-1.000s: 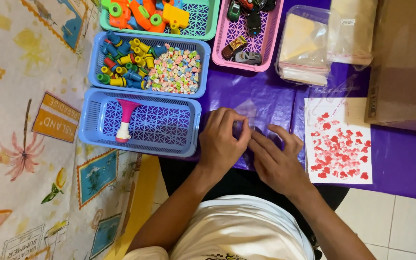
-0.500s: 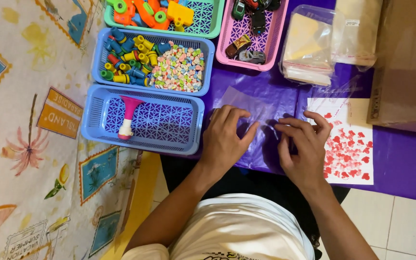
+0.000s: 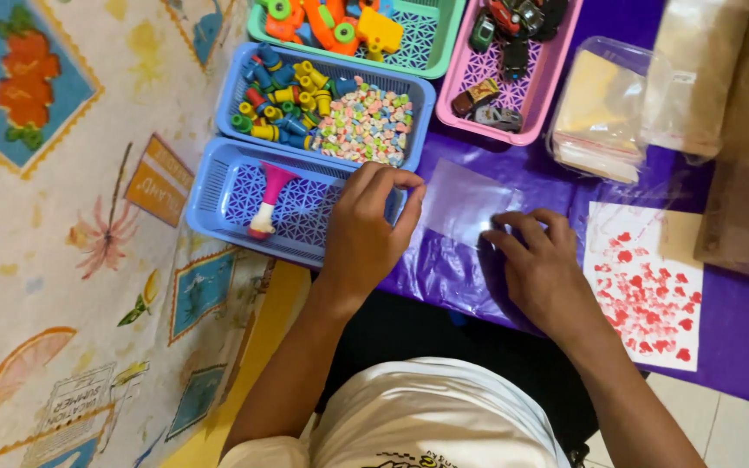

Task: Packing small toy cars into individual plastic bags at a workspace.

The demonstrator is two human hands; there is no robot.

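Resting on the purple worktop [image 3: 739,347], the right hand [image 3: 543,269] presses its fingertips flat onto a small clear plastic bag [image 3: 461,204]. The left hand [image 3: 366,230] hovers over the near blue basket's [image 3: 218,195] edge, fingers curled loosely together, pinching nothing I can see. A heart-printed sheet [image 3: 648,295] lies just beside.

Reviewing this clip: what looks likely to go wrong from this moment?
1. The clear bag lies flat under only the right hand's fingertips; on the slick purple sheet it may slide.
2. The left hand hovers over the blue basket's rim and could knock it toward the table edge.
3. The bead heap next to it might spill.
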